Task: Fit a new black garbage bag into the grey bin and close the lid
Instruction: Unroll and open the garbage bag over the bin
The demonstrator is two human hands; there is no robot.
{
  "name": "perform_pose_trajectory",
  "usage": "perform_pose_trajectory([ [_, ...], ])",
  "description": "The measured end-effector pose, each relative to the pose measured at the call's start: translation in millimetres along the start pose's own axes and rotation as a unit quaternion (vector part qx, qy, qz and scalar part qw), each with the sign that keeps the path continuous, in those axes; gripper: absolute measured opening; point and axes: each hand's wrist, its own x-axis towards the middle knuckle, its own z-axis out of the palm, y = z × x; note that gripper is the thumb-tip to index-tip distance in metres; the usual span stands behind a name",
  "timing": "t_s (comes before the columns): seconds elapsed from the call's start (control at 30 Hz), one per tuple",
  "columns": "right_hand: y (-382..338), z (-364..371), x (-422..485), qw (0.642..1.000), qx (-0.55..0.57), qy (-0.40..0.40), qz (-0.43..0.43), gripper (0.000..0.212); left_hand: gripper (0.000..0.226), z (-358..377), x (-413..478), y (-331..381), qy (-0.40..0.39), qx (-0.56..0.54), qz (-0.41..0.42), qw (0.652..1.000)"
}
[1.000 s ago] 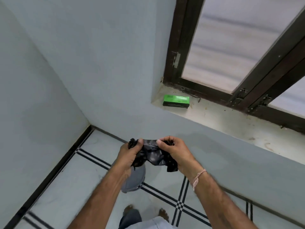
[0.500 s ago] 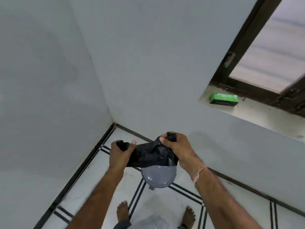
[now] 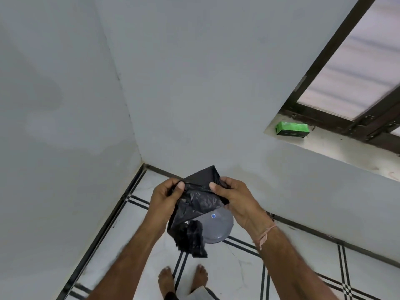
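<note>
A crumpled black garbage bag hangs between both hands at chest height, partly unfolded, with a loose tail dangling down to the lower left. My left hand pinches its left edge and my right hand pinches its right edge. Directly below, on the floor, stands the grey bin with its round lid down; a small blue sticker shows on the lid. The bag and my hands hide most of the bin.
Two grey walls meet in a corner just beyond the bin. A window sill at the right carries a green box. White floor tiles with black stripes lie underfoot, and my bare feet stand close to the bin.
The view has swung left and down toward the corner. The bag has come further unfolded, with a tail now hanging down, and my hands have drawn closer together over the bin.
</note>
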Motion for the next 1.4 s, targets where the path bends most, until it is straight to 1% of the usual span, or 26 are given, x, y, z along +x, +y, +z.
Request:
perform_pose_trajectory([
  [0.07, 5, 5, 0, 1.0, 0.014, 0.013, 0.006, 0.014, 0.017, -6, -1, -1, -0.014, 0.001, -0.014, 1.0],
  [0.1, 8, 8, 0, 1.0, 0.006, 0.013, 0.003, 0.008, 0.016, -7, -3, 0, -0.025, -0.001, -0.022, 0.999],
  [0.13, 9, 12, 1, 1.0, -0.006, 0.008, -0.003, 0.005, 0.018, -6, -4, 2, -0.038, -0.005, -0.028, 0.999],
  [0.2, 10, 18, 0, 0.999, -0.028, -0.014, -0.012, 0.011, 0.023, -4, -5, 5, -0.052, -0.013, -0.033, 0.998],
  [0.23, 10, 20, 0, 0.999, -0.019, -0.027, -0.014, 0.011, 0.025, -2, -4, 7, -0.043, -0.018, -0.032, 0.998],
  [0.3, 9, 20, -2, 0.999, -0.007, -0.044, -0.011, 0.021, 0.027, 0, -3, 10, -0.004, -0.031, -0.036, 0.999],
  [0.4, 9, 15, -6, 0.998, -0.057, -0.038, 0.003, 0.03, 0.026, -1, 0, 13, 0.032, -0.048, -0.053, 0.997],
  [0.53, 9, 9, -4, 0.998, -0.058, -0.028, -0.003, 0.025, 0.023, 8, 2, 15, 0.036, -0.057, -0.071, 0.995],
  [0.63, 2, 9, -4, 0.998, -0.062, -0.031, -0.013, 0.017, 0.037, 21, 2, 23, 0.045, -0.08, -0.091, 0.992],
  [0.7, -1, 7, -3, 0.997, -0.069, -0.032, -0.014, 0.013, 0.041, 27, 3, 27, 0.055, -0.083, -0.087, 0.991],
  [0.8, -3, 4, -1, 0.997, -0.062, -0.037, -0.006, 0.017, 0.036, 32, 8, 32, 0.077, -0.09, -0.071, 0.991],
  [0.9, -5, 3, 0, 0.998, -0.026, -0.057, -0.01, 0.02, 0.036, 38, 10, 34, 0.079, -0.085, -0.08, 0.99],
  [0.97, -6, 2, 0, 0.998, -0.018, -0.054, -0.026, 0.018, 0.034, 41, 9, 34, 0.086, -0.08, -0.084, 0.99],
  [1.03, -6, 2, 1, 0.998, -0.022, -0.038, -0.034, 0.023, 0.035, 43, 11, 33, 0.091, -0.076, -0.09, 0.989],
  [1.1, -4, 3, 4, 0.999, -0.022, -0.019, -0.03, 0.026, 0.032, 46, 12, 31, 0.11, -0.053, -0.083, 0.989],
  [1.13, -5, 3, 3, 0.999, -0.021, -0.014, -0.025, 0.026, 0.028, 48, 12, 28, 0.139, -0.007, -0.068, 0.988],
  [1.2, -5, 5, 3, 1.0, -0.018, -0.006, -0.018, 0.025, 0.024, 52, 7, 27, 0.222, 0.132, -0.002, 0.966],
  [1.23, -5, 6, 3, 1.0, -0.012, -0.002, -0.015, 0.026, 0.021, 53, 4, 27, 0.225, 0.157, 0.037, 0.961],
  [1.27, -6, 6, 3, 1.0, -0.003, 0.002, -0.01, 0.028, 0.017, 55, 2, 27, 0.192, 0.139, 0.059, 0.97],
  [1.3, -6, 8, 3, 1.0, 0.01, 0.003, -0.005, 0.032, 0.019, 60, -1, 28, 0.144, 0.094, 0.054, 0.984],
  [1.33, -5, 9, 3, 1.0, 0.023, 0.003, 0.0, 0.037, 0.022, 64, -4, 29, 0.102, 0.039, 0.031, 0.994],
  [1.4, -4, 13, 3, 0.999, 0.045, -0.001, 0.009, 0.047, 0.029, 71, -4, 31, 0.06, -0.057, -0.02, 0.996],
])
